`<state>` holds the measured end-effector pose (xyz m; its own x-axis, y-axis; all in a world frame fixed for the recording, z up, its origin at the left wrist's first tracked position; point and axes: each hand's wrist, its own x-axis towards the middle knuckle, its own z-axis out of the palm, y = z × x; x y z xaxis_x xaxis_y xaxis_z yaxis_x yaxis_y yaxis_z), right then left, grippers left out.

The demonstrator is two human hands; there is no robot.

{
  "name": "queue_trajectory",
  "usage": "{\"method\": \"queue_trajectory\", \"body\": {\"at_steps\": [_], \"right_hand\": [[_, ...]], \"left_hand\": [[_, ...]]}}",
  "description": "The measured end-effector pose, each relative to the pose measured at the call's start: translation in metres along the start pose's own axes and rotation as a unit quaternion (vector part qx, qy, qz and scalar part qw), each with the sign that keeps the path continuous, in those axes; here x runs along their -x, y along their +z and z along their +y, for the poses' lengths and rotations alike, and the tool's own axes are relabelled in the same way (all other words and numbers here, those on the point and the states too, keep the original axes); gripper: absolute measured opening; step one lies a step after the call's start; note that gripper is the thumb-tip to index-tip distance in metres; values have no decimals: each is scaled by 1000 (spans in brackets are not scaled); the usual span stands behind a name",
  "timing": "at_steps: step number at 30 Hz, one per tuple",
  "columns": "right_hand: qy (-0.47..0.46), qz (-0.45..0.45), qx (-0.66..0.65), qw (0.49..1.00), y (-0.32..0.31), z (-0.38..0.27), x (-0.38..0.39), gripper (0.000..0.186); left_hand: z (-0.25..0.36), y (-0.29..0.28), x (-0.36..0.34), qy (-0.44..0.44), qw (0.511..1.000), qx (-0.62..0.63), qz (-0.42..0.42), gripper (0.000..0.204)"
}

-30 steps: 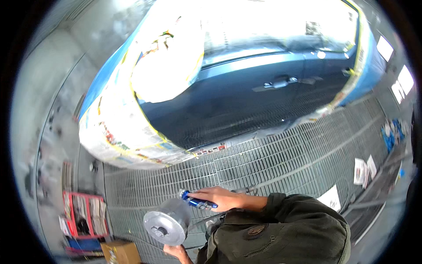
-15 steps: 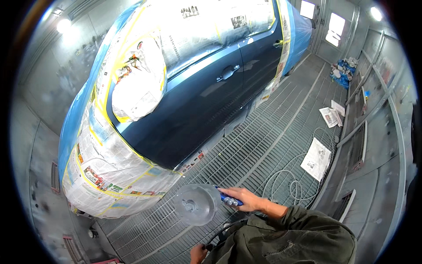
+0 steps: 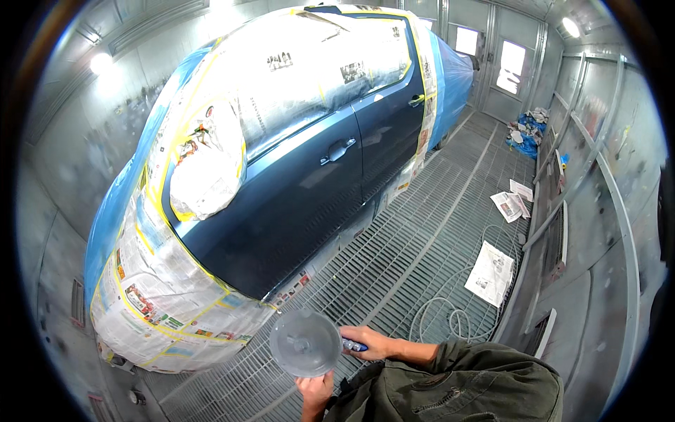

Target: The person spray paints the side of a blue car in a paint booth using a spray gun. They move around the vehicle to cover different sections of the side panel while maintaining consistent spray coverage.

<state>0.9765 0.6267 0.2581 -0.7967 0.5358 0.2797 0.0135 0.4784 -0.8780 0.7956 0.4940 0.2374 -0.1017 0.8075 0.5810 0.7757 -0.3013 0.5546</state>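
My right hand (image 3: 367,344) is closed on the blue-handled spray gun (image 3: 355,345), which has a large translucent grey cup (image 3: 304,337) on it. My left hand (image 3: 314,387) is raised against the lower edge of that cup, its fingers closed; what exactly they grip is hidden behind the cup. Beyond the gun is a car with dark blue-grey doors (image 3: 295,197). Its windows, mirror (image 3: 207,179) and front are wrapped in newspaper and yellow tape, with blue plastic sheet (image 3: 446,91) at both ends.
A grated floor (image 3: 394,253) runs along the car. Coiled hose (image 3: 432,316), loose newspapers (image 3: 489,274) and a pile of blue and white sheets (image 3: 524,133) lie on it at the right. Metal booth walls (image 3: 590,225) border the space, with doors (image 3: 510,63) at the far end.
My view has lifted and turned toward the booth's far doors. My left hand has risen from near the hose up to the underside of the cup. The gun has shifted slightly.
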Motion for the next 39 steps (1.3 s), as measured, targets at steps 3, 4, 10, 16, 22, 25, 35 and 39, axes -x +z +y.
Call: {"method": "queue_trajectory", "body": {"at_steps": [3,4,10,16,22,25,35,39], "right_hand": [[-3,-43,-37,998,-5,-5,-1,60],[-28,-42,-34,998,-3,0,0,59],[-57,-56,-65,995,-10,24,21,49],[-78,-9,-62,995,-25,17,33,37],[-87,14,-76,993,-20,22,39,42],[-85,30,-75,993,-22,21,44,46],[-27,28,-119,992,-23,22,55,38],[-43,31,-128,990,-26,32,56,35]], "left_hand": [[25,2,-26,37,999,-6,-6,20],[33,5,-35,40,999,12,-18,22],[55,16,-50,27,991,41,-121,32],[80,17,-75,93,981,22,-170,40],[80,17,-72,68,975,27,-209,37],[82,20,-71,73,973,-6,-220,35],[75,36,-57,39,976,68,-201,37],[76,45,-53,-30,972,97,-211,32]]}}
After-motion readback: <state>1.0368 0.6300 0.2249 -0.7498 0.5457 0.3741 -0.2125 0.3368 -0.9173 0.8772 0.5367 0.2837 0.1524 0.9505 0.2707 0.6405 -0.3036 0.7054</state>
